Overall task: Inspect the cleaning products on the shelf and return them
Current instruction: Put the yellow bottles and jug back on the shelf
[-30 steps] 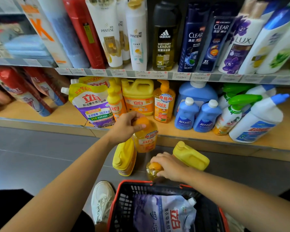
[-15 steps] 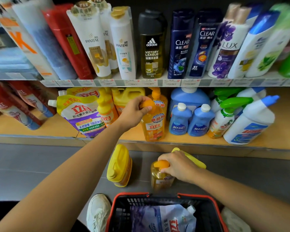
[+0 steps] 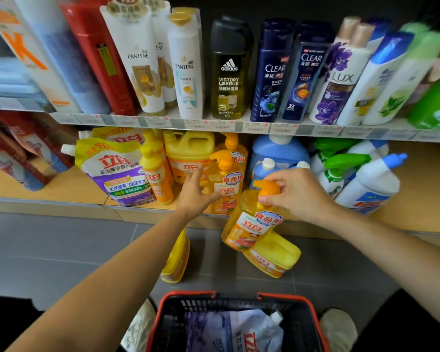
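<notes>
- Detergent bottle (image 3: 250,226), amber with an orange pump (image 3: 267,189): the right hand (image 3: 296,196) is gripping it by the pump head, with thumb and fingers (image 3: 277,176) curling round it.
- It is hanging in the air in front of the lower shelf (image 3: 48,186), clear of the floor (image 3: 61,250). Its long axis is leaning, with the pump end up and to the right and the base down and to the left. The label is facing the camera and the spout is pointing left.
- The left hand (image 3: 196,196) is reaching toward the shelf with fingers spread apart, holding nothing. Its thumb is lying beside a matching pump bottle (image 3: 226,174) standing upright on the shelf; whether they touch cannot be told.
- A yellow jug (image 3: 188,151) is standing behind the spread fingers.
- The wooden lower shelf is also carrying a purple-and-yellow pouch (image 3: 114,171), blue bottles (image 3: 277,153), green trigger sprays (image 3: 341,161) and a white bottle with a blue cap (image 3: 371,184).
- The upper shelf (image 3: 214,123), fronted by a price strip, is carrying a row of shampoo and body-wash bottles (image 3: 229,69).
- Two more yellow jugs are lying on the grey tiled floor, one (image 3: 272,255) just below the held bottle's base and the other (image 3: 175,260) under the left wrist.
- A red-rimmed black basket (image 3: 239,295) at the bottom edge is holding a refill pouch (image 3: 234,331), with a pale shoe (image 3: 338,329) showing beside it.
</notes>
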A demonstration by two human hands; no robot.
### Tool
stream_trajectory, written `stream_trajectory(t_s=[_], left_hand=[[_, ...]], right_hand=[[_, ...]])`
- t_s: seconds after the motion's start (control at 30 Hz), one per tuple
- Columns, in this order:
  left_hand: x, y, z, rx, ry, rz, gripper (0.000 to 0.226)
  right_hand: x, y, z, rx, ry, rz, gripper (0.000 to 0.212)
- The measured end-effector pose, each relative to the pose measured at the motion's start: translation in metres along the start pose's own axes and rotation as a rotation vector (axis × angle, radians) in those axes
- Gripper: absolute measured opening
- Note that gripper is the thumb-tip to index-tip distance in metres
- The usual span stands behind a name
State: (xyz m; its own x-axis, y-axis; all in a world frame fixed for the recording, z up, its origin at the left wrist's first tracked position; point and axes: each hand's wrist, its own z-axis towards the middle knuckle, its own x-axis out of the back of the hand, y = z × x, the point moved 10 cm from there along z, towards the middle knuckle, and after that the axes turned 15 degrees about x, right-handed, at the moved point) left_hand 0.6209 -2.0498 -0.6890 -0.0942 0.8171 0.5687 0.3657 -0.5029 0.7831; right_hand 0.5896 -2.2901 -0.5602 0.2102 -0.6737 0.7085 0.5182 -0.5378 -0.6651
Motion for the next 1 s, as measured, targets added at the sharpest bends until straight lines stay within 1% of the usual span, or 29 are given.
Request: stream_trajectory(t_s=[0.07, 0.23, 0.3, 0.37, 0.43, 0.47, 0.5, 0.57, 0.67, 0.77, 0.8, 0.83, 0.9, 0.93, 0.97, 1.0], left_hand=[[-0.015, -0.005, 0.003, -0.010, -0.037, 0.006, 0.101], [-0.024, -0.004, 0.019, -0.056, -0.007, 0.013, 0.088], [-0.027, -0.002, 0.027, -0.065, -0.010, 0.015, 0.082], [-0.030, 0.003, 0.034, -0.081, -0.005, 0.008, 0.082], [-0.032, 0.009, 0.040, -0.095, -0.001, -0.014, 0.084], [-0.032, 0.010, 0.043, -0.086, 0.006, -0.036, 0.083], [-0.031, 0.010, 0.046, -0.062, 0.019, -0.069, 0.083], [-0.027, 0.007, 0.048, 0.014, 0.030, -0.166, 0.081], [-0.024, -0.002, 0.039, 0.098, -0.059, -0.359, 0.066], [-0.017, -0.009, 0.011, 0.046, -0.132, -0.387, 0.058], [-0.019, -0.014, 0.001, 0.029, -0.155, -0.368, 0.059], [-0.023, -0.018, -0.009, 0.013, -0.181, -0.334, 0.066], [-0.038, -0.024, -0.024, -0.002, -0.229, -0.203, 0.094], [-0.045, -0.025, -0.027, -0.008, -0.228, -0.118, 0.108], [-0.050, -0.024, -0.028, -0.019, -0.202, -0.047, 0.115], [-0.053, -0.021, -0.027, -0.027, -0.162, 0.002, 0.117]], right_hand=[[0.007, 0.004, 0.005, 0.001, 0.032, -0.012, 0.029], [0.013, 0.016, 0.010, -0.037, 0.079, 0.073, 0.018], [0.012, 0.018, 0.013, -0.043, 0.084, 0.074, 0.026], [0.007, 0.020, 0.016, -0.048, 0.070, 0.067, 0.026], [0.002, 0.023, 0.018, -0.047, 0.065, 0.053, 0.018], [0.000, 0.022, 0.019, -0.045, 0.069, 0.036, 0.019], [-0.001, 0.021, 0.021, -0.043, 0.077, 0.020, 0.026], [-0.002, 0.018, 0.024, -0.039, 0.087, -0.010, 0.034], [-0.005, 0.014, 0.031, -0.030, 0.068, -0.031, 0.033], [-0.003, 0.012, 0.042, -0.026, 0.081, -0.050, 0.028], [-0.002, 0.012, 0.047, -0.025, 0.084, -0.062, 0.024], [-0.001, 0.011, 0.052, -0.025, 0.079, -0.071, 0.021], [0.000, 0.008, 0.062, -0.028, 0.069, -0.081, 0.023], [0.001, 0.007, 0.066, -0.027, 0.073, -0.087, 0.027], [0.000, 0.005, 0.071, -0.019, 0.074, -0.091, 0.030], [-0.002, 0.002, 0.076, -0.006, 0.068, -0.095, 0.033]])
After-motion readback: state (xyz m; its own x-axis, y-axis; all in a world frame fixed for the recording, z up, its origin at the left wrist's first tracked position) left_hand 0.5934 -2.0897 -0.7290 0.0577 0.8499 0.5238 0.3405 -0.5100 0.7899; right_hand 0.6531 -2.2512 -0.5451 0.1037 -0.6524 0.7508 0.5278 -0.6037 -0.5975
